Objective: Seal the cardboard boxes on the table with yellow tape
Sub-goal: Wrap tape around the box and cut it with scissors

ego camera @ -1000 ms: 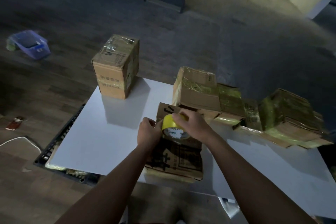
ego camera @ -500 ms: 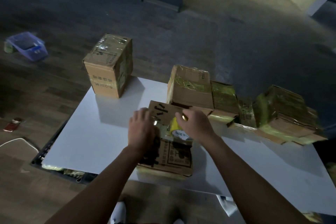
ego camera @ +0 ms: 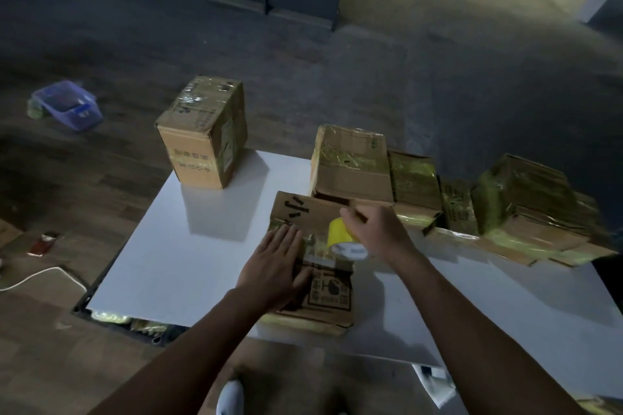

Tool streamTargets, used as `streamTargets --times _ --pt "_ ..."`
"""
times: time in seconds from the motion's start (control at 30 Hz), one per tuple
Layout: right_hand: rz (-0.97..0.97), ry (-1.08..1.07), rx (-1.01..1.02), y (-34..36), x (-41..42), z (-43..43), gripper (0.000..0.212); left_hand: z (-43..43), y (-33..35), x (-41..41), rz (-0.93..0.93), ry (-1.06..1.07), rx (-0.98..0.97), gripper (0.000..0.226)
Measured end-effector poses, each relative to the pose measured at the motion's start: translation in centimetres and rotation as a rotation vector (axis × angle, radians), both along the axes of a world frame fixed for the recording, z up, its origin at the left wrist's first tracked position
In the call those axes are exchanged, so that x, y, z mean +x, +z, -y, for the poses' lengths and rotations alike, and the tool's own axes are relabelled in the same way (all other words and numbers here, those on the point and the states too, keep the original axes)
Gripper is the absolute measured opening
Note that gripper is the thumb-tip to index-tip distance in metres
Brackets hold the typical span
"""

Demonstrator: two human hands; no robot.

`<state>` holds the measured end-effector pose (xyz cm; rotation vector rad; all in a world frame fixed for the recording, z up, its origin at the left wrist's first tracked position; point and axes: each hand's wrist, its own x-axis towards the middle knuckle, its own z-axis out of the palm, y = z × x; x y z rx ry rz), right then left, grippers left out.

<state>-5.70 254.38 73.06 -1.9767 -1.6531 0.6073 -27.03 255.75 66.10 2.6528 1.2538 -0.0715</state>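
Observation:
A flat cardboard box (ego camera: 328,293) with black printing lies at the near edge of the white table (ego camera: 175,263). My left hand (ego camera: 274,266) rests flat on its top, fingers spread, pressing down by a yellow tape strip. My right hand (ego camera: 377,229) holds the yellow tape roll (ego camera: 342,236) above the box's right side. Behind it stands a taller box (ego camera: 350,162) with yellow tape across it.
An upright box (ego camera: 202,135) stands at the table's far left corner. Several taped boxes (ego camera: 512,205) line the far right edge. A blue plastic basket (ego camera: 67,104) sits on the floor at left, with a white cable (ego camera: 37,276) nearer.
My left hand has gone from fingers curled at the box's left edge to lying flat on its top. My right hand has drawn the tape roll to the right, away from the left hand.

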Motion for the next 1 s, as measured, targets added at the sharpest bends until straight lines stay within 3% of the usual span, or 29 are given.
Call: streamTargets --times 0.1,0.3,0.4,0.53,0.6,0.67,0.83,1.0 --pt "0.164 0.025 -0.03 1.0 0.4 -0.4 0.047 0.1 0.7 0.6 -0.036 0.022 -0.015 0.096" --pt "0.267 0.053 -0.025 0.7 -1.2 -0.6 0.05 1.4 1.2 3.8 -0.004 0.014 -0.033 0.076" --pt "0.141 0.034 -0.025 0.3 -0.2 -0.3 0.045 1.4 0.3 3.9 -0.012 0.009 -0.057 0.084" --pt "-0.228 -0.018 -0.046 0.0 1.1 0.8 0.033 1.0 0.0 4.0 -0.054 0.002 -0.081 0.098" --pt "-0.262 0.003 -0.043 -0.4 1.3 1.0 0.037 0.9 0.0 4.0 -0.057 0.007 -0.094 0.099" --pt "-0.188 0.032 -0.044 -0.6 1.5 0.8 0.043 0.9 -0.1 3.9 -0.066 0.006 -0.101 0.099" --pt "0.218 -0.011 0.031 -1.6 5.3 1.3 0.051 0.8 0.3 3.9 -0.109 0.011 -0.112 0.102" --pt "0.261 0.008 -0.014 -3.6 6.1 2.5 0.052 1.7 1.7 6.4 -0.248 0.12 -0.116 0.082"
